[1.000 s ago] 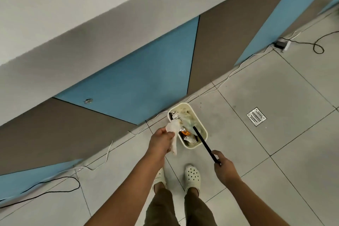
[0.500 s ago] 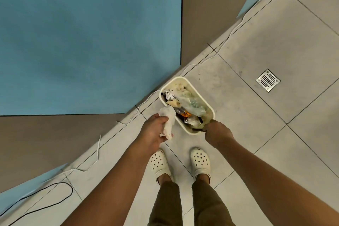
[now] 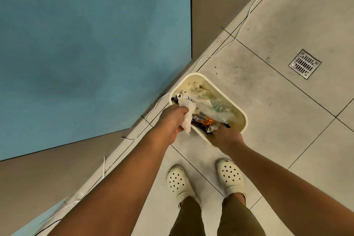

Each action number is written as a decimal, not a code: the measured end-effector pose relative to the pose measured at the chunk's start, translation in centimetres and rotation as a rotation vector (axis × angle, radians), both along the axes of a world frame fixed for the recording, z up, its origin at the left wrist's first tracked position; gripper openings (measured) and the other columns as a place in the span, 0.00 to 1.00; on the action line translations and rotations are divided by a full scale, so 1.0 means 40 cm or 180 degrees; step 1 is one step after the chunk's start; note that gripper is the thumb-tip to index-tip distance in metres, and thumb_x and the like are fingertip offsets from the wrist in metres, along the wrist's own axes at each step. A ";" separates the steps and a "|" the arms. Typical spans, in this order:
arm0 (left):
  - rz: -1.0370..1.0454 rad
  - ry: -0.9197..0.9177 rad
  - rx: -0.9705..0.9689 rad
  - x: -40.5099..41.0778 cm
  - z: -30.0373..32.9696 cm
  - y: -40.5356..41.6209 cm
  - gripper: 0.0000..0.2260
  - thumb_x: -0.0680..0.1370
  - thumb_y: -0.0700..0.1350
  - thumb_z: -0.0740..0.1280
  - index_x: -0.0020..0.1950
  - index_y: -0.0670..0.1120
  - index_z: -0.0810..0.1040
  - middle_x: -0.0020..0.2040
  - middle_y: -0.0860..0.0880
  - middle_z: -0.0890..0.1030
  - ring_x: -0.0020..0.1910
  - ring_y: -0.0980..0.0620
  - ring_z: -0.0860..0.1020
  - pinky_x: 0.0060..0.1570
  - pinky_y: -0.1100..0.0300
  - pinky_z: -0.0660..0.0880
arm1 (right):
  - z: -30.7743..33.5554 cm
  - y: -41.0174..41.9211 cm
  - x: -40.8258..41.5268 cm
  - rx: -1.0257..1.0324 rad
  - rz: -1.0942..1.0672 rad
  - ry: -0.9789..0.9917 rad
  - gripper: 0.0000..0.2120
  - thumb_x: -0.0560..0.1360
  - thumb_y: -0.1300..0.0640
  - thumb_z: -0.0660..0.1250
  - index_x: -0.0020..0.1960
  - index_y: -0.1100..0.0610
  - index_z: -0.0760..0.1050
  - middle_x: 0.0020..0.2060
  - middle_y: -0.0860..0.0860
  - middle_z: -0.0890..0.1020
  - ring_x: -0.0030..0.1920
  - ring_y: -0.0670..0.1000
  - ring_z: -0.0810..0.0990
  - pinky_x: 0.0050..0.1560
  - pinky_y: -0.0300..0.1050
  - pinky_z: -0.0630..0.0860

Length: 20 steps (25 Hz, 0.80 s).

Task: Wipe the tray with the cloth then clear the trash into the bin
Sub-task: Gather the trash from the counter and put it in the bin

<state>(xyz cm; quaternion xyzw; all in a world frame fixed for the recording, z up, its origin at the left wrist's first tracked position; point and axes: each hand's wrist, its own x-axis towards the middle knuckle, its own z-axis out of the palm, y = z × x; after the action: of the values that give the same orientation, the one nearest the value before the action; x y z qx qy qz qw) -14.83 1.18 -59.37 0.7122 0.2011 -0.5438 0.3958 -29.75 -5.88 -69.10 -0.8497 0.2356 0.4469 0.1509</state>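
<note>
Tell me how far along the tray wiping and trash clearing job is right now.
Wiping can't be judged: no tray is in view. The job is at the bin stage. The left hand grips a crumpled white tissue at the rim of the cream bin, which already holds wrappers. The right hand reaches into the bin; what it holds is hidden. Left: dropping the tissue in.

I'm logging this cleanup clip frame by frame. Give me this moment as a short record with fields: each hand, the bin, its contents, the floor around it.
left hand: grips a crumpled white tissue at the bin's near-left rim
right hand: reaches into the bin's near end; whether it holds anything cannot be told
bin: cream rounded-rectangular plastic bin, standing on the floor by the wall
contents: clear plastic bag, orange wrapper, other scraps
floor: grey tiles, square metal drain grate, white cable along the wall
feet: cream perforated clogs
</note>
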 end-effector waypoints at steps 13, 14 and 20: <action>-0.0620 -0.0362 0.0117 -0.105 0.043 0.047 0.12 0.78 0.41 0.61 0.60 0.48 0.75 0.48 0.49 0.76 0.47 0.51 0.73 0.41 0.60 0.72 | 0.147 -0.021 -0.088 -0.0043 -0.0789 -0.0858 0.17 0.77 0.50 0.57 0.64 0.51 0.71 0.60 0.52 0.76 0.61 0.56 0.72 0.59 0.50 0.69; -0.0618 -0.0307 0.0149 -0.120 0.075 0.070 0.11 0.78 0.40 0.61 0.59 0.49 0.75 0.47 0.49 0.76 0.47 0.51 0.74 0.40 0.61 0.71 | 0.179 -0.024 -0.112 -0.0028 -0.0874 -0.0785 0.17 0.77 0.51 0.57 0.64 0.51 0.71 0.61 0.52 0.76 0.61 0.55 0.72 0.59 0.49 0.69; -0.0328 -0.0181 0.0057 -0.173 0.367 0.166 0.10 0.79 0.39 0.60 0.58 0.49 0.74 0.42 0.54 0.75 0.43 0.54 0.74 0.40 0.61 0.70 | 0.437 -0.016 -0.184 0.0076 -0.1193 -0.0660 0.17 0.77 0.53 0.57 0.66 0.50 0.68 0.61 0.49 0.76 0.61 0.52 0.73 0.61 0.47 0.70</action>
<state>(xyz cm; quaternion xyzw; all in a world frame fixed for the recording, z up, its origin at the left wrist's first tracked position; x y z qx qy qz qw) -21.74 7.84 -44.70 0.7403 0.1577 -0.5411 0.3665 -37.10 -6.50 -51.61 -0.8306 0.3674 0.3241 0.2647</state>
